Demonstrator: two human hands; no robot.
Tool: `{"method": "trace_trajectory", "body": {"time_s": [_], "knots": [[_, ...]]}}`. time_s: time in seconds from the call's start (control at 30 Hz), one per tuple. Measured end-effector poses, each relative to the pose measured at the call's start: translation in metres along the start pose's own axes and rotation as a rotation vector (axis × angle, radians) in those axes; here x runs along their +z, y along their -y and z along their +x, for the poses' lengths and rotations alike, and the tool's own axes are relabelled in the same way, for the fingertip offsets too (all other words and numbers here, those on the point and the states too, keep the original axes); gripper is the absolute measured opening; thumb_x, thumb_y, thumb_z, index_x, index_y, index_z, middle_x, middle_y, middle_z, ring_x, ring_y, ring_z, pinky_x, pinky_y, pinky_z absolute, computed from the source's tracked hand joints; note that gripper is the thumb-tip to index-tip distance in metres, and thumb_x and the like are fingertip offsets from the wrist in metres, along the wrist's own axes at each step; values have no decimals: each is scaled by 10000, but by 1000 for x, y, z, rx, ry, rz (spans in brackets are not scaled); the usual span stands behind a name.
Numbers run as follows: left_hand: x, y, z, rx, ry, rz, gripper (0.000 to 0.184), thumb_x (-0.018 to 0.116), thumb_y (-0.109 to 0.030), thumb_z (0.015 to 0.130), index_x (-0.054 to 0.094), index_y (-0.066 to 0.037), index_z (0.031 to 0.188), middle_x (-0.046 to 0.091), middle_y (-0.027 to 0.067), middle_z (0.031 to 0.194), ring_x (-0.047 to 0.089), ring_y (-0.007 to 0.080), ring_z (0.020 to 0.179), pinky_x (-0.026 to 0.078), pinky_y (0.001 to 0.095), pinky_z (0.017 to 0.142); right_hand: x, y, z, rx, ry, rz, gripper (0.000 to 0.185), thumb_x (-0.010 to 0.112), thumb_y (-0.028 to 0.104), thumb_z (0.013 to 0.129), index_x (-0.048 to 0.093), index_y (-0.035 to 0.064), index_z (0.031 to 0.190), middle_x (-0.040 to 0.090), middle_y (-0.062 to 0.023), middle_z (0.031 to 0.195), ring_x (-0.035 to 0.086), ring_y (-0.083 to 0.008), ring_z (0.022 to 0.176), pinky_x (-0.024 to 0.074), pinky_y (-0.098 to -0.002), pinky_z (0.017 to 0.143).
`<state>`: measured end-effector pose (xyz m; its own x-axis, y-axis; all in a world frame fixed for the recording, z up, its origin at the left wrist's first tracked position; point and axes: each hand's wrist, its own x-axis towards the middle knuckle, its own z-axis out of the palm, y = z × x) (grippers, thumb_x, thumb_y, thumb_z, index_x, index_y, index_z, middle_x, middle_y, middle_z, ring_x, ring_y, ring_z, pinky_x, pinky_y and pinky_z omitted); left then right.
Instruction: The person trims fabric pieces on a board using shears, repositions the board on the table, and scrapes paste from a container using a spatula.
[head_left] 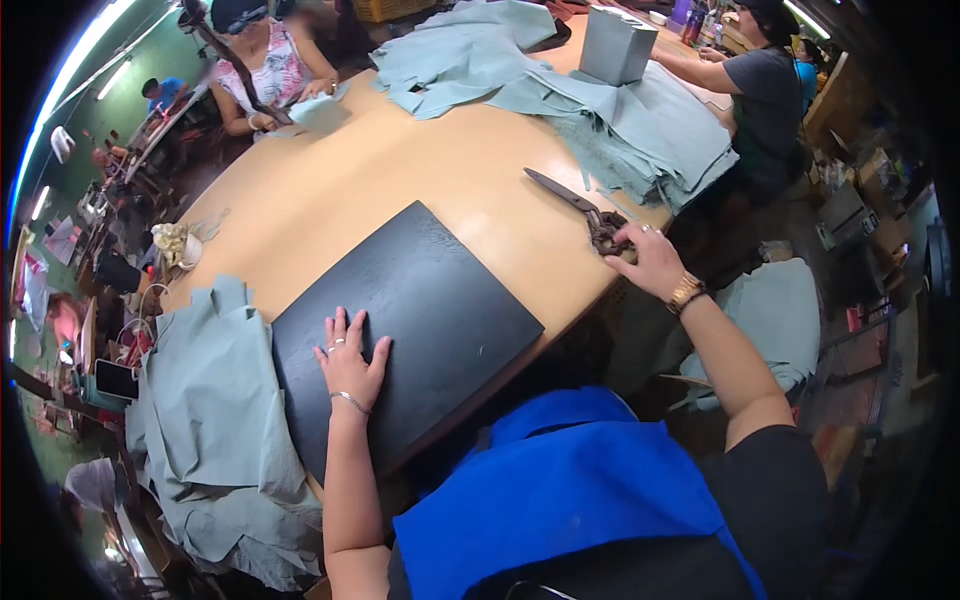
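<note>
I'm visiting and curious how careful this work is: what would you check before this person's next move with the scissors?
1. Left hand flat on the black mat: ok.
2. Right hand at the handles of the scissors: ok.
3. Grip firm: cannot tell, fingers partly hidden.
4. Blades pointing away from both hands: ok.
5. Grey-green sheets at left kept off the mat's middle: ok.

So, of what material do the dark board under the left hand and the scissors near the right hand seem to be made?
The dark board: perhaps rubber or plastic, smooth with a soft sheen, since it reflects light weakly.
The scissors: the blades look like dark metal, thin and rigid; the brown handles look lumpy, possibly wrapped in cloth, though I cannot be sure.
</note>
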<state>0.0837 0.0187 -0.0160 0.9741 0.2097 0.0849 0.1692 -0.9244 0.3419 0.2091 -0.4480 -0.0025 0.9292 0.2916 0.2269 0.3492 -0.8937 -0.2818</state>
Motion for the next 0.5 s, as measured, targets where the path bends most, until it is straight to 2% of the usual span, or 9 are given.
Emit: {"method": "trace_trajectory", "body": {"time_s": [0.07,0.13,0.17,0.27,0.4,0.5], "knots": [[-6,6,-2,-8,5,-59,592,623,-419,879,478,-139,1380,302,166,1532,227,349,1437,166,582,1130,30,-2,25,-119,-182,-70,317,676,323,811,584,119,1035,589,-113,1057,565,-325,1023,462,-459,850],[-9,23,-10,-8,-10,-172,603,637,-390,876,469,-108,1382,305,197,1522,228,364,1432,189,523,1148,40,-3,45,-36,-94,-38,297,649,296,824,555,132,1053,577,-101,1079,558,-323,1038,452,-483,859],[-13,32,-16,-17,-27,-206,620,655,-355,868,458,-65,1379,310,248,1500,251,392,1413,233,447,1148,43,-4,53,6,-46,-23,288,635,283,831,540,139,1062,571,-96,1090,554,-322,1046,446,-495,863],[-29,54,-49,-123,-82,-137,617,658,-347,866,462,-45,1368,321,272,1483,277,413,1393,265,444,1133,49,-12,78,89,-130,-121,249,620,242,828,528,141,1037,575,-82,1075,553,-300,1059,438,-488,879],[-36,69,-86,-261,-190,12,701,679,-369,846,407,-32,1397,305,269,1490,298,409,1382,281,435,1125,65,40,117,4,-288,-125,285,626,254,836,581,147,1097,571,-72,1245,528,-268,1160,414,-485,934],[-37,76,-100,-342,-221,-60,776,699,-373,833,355,-13,1428,299,275,1490,307,400,1378,272,426,1131,83,116,147,-277,-25,71,389,634,353,850,580,138,1170,526,-83,1355,472,-266,1262,377,-510,995]]}}
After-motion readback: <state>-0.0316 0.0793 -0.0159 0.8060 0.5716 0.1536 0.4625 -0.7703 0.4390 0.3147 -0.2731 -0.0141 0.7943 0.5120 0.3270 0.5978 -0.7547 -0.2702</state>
